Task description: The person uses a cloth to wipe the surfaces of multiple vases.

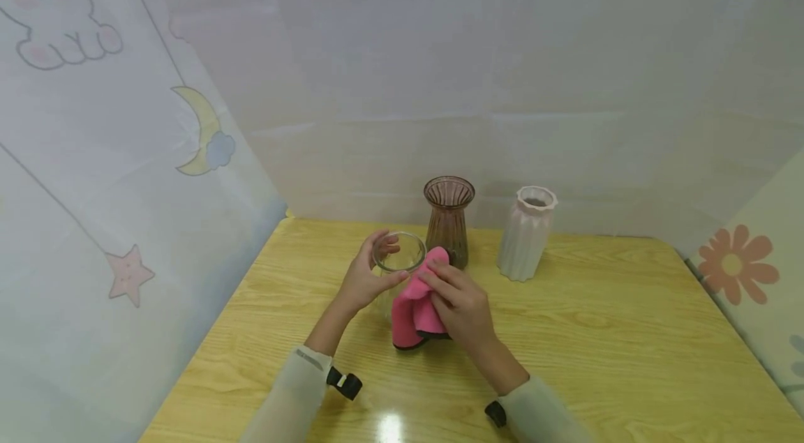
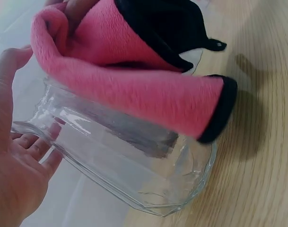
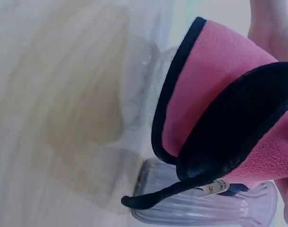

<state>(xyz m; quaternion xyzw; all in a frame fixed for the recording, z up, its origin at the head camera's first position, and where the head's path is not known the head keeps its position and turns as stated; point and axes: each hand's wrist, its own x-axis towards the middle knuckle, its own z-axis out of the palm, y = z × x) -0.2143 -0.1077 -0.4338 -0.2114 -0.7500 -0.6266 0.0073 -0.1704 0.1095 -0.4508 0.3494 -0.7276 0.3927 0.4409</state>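
My left hand (image 1: 364, 279) grips a clear glass vase (image 2: 134, 184) around its neck, thumb on the near side and fingers behind. The vase stands upright, its faceted base low over the wooden table. My right hand (image 1: 466, 305) pinches a pink cloth (image 1: 411, 314) with black edging against the right side of the vase's rim. In the left wrist view the folded cloth hangs across the front of the glass. Its black back and a thin black hanging loop (image 3: 153, 197) with a small white label show in the right wrist view.
Just behind the cloth stands a ribbed brownish-purple glass vase (image 1: 449, 220) with a flared mouth. A white pleated vase (image 1: 525, 241) is to its right. A pale printed curtain (image 1: 402, 80) hangs behind the wooden table (image 1: 597, 331) and along its sides.
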